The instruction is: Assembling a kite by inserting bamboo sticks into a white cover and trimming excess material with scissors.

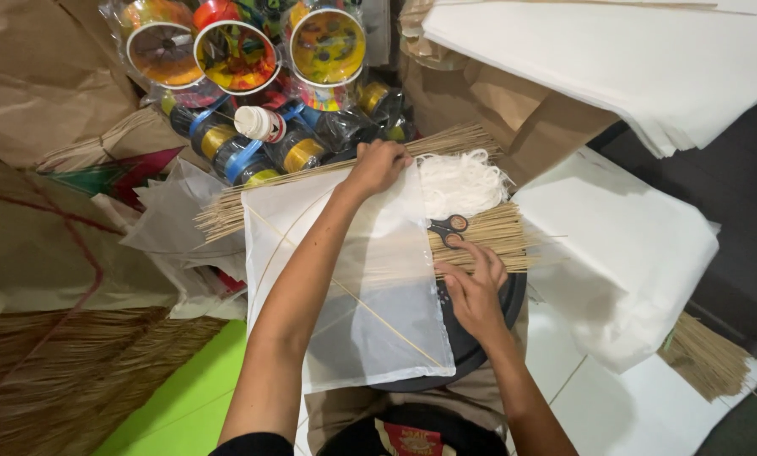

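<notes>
A white paper kite [370, 287], with thin bamboo spars crossing under its translucent sheet, is laid flat over a round black tray [480, 338] on the person's lap, at the centre of the view. It appears that the sheet is being pressed flat against its frame. This is best done with the paper kept taut and even, pressure spread along the edge rather than at one spot, and the thin spars left unbent.

The left hand [377, 165] is set at the kite's top corner, toward 12 o'clock, its fingers curled together and pinched on the paper's edge. The right hand [475, 291] lies at the kite's right edge, toward 3 o'clock, its fingers [488, 257] slightly spread and extended, pressed flat and gripping nothing.

Just beyond the right hand, black-handled scissors [448, 230] rest on a bundle of bamboo sticks [497, 232]. A tangle of white string [463, 181] lies at 1 o'clock, and colourful thread spools [235, 55] are stacked at 11 o'clock.
</notes>
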